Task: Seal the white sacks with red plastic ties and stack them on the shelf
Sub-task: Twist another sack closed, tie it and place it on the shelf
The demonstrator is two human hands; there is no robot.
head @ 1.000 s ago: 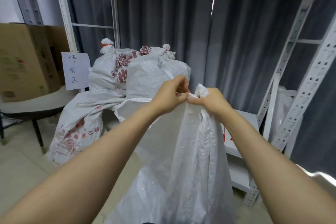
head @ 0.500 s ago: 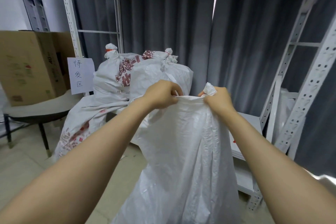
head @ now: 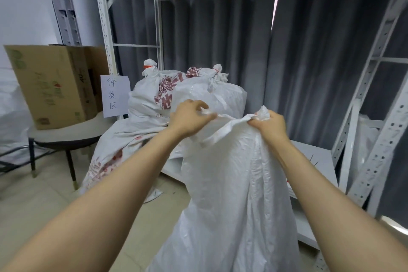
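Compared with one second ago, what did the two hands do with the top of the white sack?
The hands drew apart: the left hand pulled its pinch of the sack mouth to the left, so the rim now stretches between it and the right hand. The right hand keeps its gathered bunch. Both hands still grip the white sack; no tie is on it. The tied sacks behind are unchanged.

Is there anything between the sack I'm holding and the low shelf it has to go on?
Mostly no. Both hands, left hand and right hand, grip the open sack right in front of the low shelf. Two tied sacks fill its left part; the right part looks bare.
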